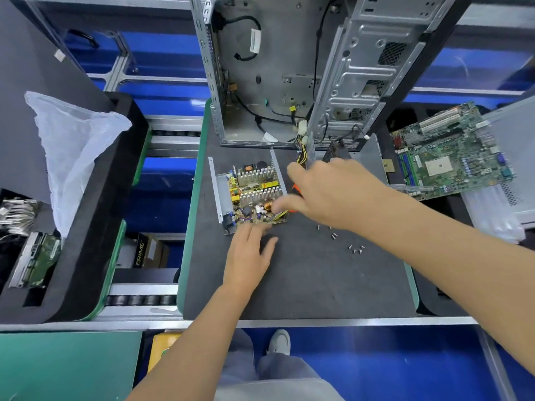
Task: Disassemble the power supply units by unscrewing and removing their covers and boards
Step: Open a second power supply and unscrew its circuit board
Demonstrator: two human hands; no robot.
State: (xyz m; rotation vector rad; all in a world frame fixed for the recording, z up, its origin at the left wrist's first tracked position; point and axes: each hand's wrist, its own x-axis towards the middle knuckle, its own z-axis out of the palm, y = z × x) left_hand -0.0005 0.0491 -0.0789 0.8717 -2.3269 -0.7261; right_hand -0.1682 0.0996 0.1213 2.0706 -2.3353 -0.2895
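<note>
Dark grey work mat (304, 285), green-edged; roller conveyor (142, 300) left; blue floor (376, 360); even bright light.

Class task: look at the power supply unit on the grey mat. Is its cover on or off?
Off. The power supply unit lies open-topped: heatsinks, a copper coil and the circuit board show inside its metal tray.

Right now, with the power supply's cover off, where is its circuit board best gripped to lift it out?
Probably by the finned heat sinks, pinched from straight above. The circuit board lies flat inside the metal tray, whose upright walls block its left and right edges. The heat sinks stand tallest. The left hand could steady the tray's near edge.
</note>
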